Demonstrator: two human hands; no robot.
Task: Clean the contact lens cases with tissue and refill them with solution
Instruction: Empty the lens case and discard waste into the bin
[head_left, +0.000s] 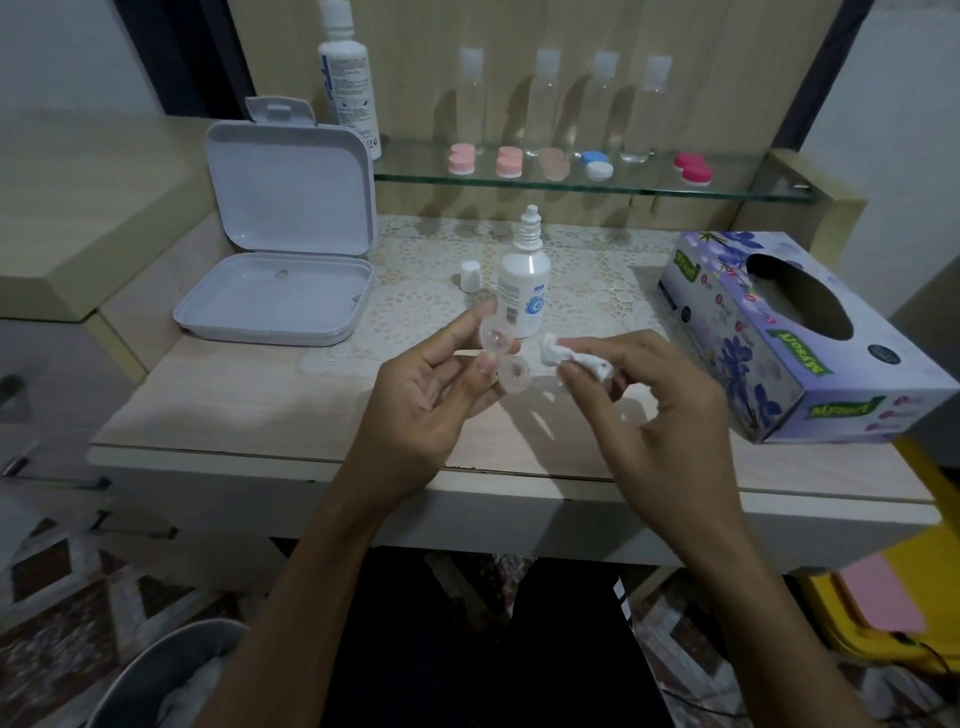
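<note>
Centrally, just below mid-frame, the left hand (431, 395) pinches a clear, lidless contact lens case (501, 358) between thumb and fingers, its two round wells facing up. To its right, apart from the case, the right hand (660, 395) pinches a twisted wad of white tissue (566, 356) whose tip points toward the case.

Just behind the hands an uncapped solution bottle (522, 291) stands upright on a lace mat (415, 306), with a blue mark and a barcode on its label; the print is too small to read. Its white cap (470, 275) stands on the mat just to the left.

At the right edge lies a purple flowered tissue box (779, 332), oval opening upward, with a green brand badge that seems to read "Mysoft".

At left centre an open grey hinged box (280, 249) sits with its lid propped up.

All of this rests on a pale wood-grain table (260, 410). Above it a glass shelf (571, 184) crosses the upper frame, carrying a tall white bottle (350, 83) at upper left, four clear bottles (545, 98), and closed lens cases (511, 162) in pink, blue-and-white and magenta. A wood panel backs the shelf.

Lower left shows patterned floor and the rim of a grey bin (171, 670); a yellow container (883, 623) sits lower right.
</note>
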